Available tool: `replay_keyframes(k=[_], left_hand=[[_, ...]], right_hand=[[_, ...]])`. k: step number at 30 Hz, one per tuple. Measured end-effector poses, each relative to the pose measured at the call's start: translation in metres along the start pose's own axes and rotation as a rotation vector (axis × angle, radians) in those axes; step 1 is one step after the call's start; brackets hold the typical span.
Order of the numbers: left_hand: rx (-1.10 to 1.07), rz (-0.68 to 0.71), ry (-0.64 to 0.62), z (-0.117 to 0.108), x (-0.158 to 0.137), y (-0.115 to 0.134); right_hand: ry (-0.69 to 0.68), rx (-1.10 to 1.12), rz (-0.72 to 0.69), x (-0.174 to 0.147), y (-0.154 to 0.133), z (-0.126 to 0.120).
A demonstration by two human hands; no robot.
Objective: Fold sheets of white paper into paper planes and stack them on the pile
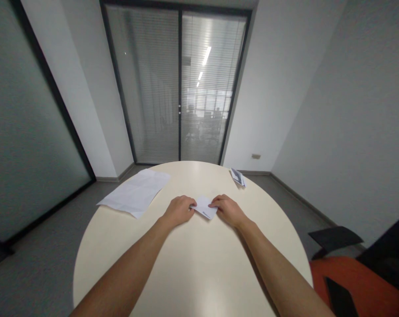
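A small piece of folded white paper (pixel 204 208) is held between my two hands, just above or on the middle of the table. My left hand (pixel 180 210) pinches its left edge between thumb and fingers. On the opposite side, my right hand (pixel 228 209) grips the right edge, its fingertips lying over the top. A short dark mark shows near the paper's front edge. Whether the paper touches the tabletop, I cannot tell.
The round cream table (pixel 189 273) fills the lower middle. Large creased white sheets (pixel 136 191) overhang its left edge slightly. A folded printed paper (pixel 238 177) lies at the far right edge. An orange chair (pixel 354 281) with black armrests stands at right.
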State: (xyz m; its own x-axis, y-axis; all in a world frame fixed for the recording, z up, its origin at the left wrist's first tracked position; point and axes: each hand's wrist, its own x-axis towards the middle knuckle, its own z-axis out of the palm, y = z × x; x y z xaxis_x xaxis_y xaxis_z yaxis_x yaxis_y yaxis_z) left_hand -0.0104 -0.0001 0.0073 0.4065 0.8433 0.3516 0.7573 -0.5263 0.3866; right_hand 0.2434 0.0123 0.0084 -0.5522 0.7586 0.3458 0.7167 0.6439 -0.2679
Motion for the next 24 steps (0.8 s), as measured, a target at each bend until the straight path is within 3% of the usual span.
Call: replay_keyframes(k=[15,24], left_hand=[[0.002,0.146,-0.064,-0.004,-0.003,0.0041],[-0.03,0.152,-0.079,-0.003,-0.0032,0.0071]], right_hand=[[0.014,0.059,-0.117,-0.0062,-0.0004,0.0015],[-0.012,0.069,-0.11,-0.0043,-0.0034,-0.0003]])
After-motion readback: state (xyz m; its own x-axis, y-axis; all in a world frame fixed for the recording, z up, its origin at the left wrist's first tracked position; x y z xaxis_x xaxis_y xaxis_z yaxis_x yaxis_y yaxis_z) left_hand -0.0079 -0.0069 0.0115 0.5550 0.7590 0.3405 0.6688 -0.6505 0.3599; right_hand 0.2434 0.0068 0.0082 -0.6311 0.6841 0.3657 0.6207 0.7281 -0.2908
